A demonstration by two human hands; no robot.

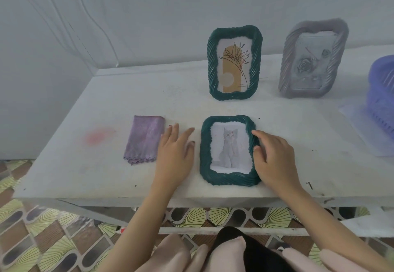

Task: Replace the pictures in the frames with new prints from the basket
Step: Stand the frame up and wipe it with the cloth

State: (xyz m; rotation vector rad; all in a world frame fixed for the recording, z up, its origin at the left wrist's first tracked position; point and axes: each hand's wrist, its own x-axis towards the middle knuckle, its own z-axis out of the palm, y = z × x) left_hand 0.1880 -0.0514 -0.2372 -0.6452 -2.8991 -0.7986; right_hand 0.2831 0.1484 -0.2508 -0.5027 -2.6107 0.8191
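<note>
The right hand (275, 156) is seen curled over the right rim of the cat frame (229, 151). The dark-green twisted moulding is gripped between thumb and fingers. The frame is laid flat and face up near the front edge of the table (106, 175), and a print of a seated grey kitten is displayed in it.

Across the frame, the left hand (174, 154) is pressed flat on the table with fingers straight and slightly spread, and nothing is held. Its thumb is placed just beside the frame's left rim; whether the two touch cannot be told. On the outer side of the left hand a folded purple cloth (144, 139) is laid, just beside the fingertips. A pink stain (97, 136) is seen on the table beyond it.

Ahead of the hands, the flower frame (234, 62) is stood upright in the same green moulding, and a line-drawn bloom over an ochre arch is shown in it. Ahead of the right hand and further right, the grey frame (312, 60) is stood upright with a rose picture. Well out to the right hand's right, a lilac plastic basket (381, 92) is set on a pale sheet (360, 126) and cut off by the picture's edge; its contents cannot be seen. A patterned floor (42, 239) is visible below the table.
</note>
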